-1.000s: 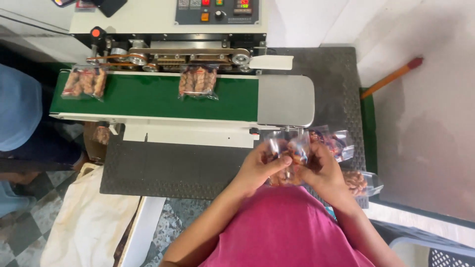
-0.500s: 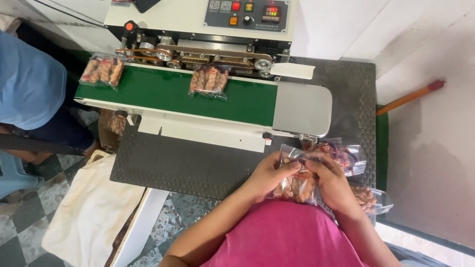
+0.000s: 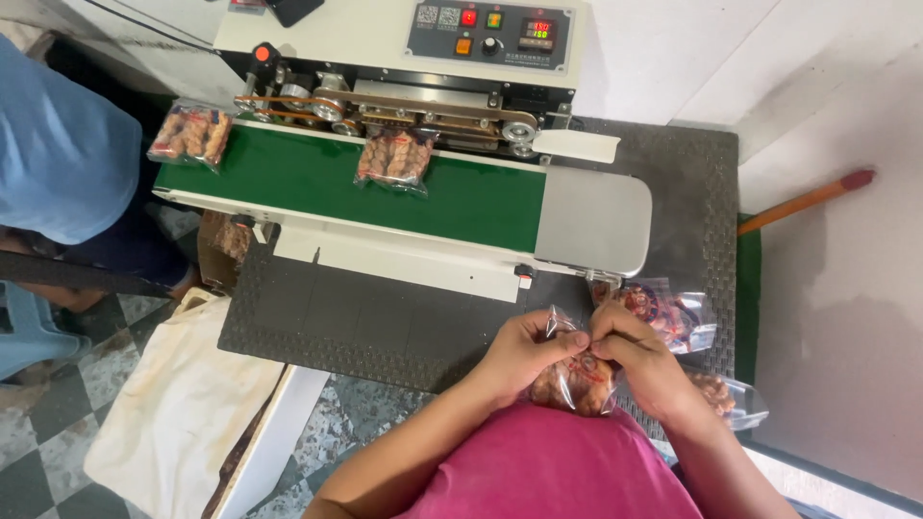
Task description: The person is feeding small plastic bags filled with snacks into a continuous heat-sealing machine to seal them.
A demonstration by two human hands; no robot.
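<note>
Both hands are bunched at the six o'clock edge of the frame, close to the body, working one small clear packet of brown snacks [image 3: 575, 383]. The left hand [image 3: 519, 354] cups it from nine o'clock, fingers curled and pinching its open top; the right hand [image 3: 642, 363] pinches that same top from three o'clock, fingers pressed together, as if to flatten the mouth. The film is crinkled and glossy, and the lumpy brown pieces sag to the bottom. More filled packets [image 3: 673, 315] lie just beside it at two o'clock on the dark tabletop [image 3: 385, 327]. Up at twelve o'clock the sealing machine's green belt [image 3: 461, 197] carries a packet [image 3: 394, 160] with its top under the rollers, another [image 3: 190, 135] near the belt's far end.
</note>
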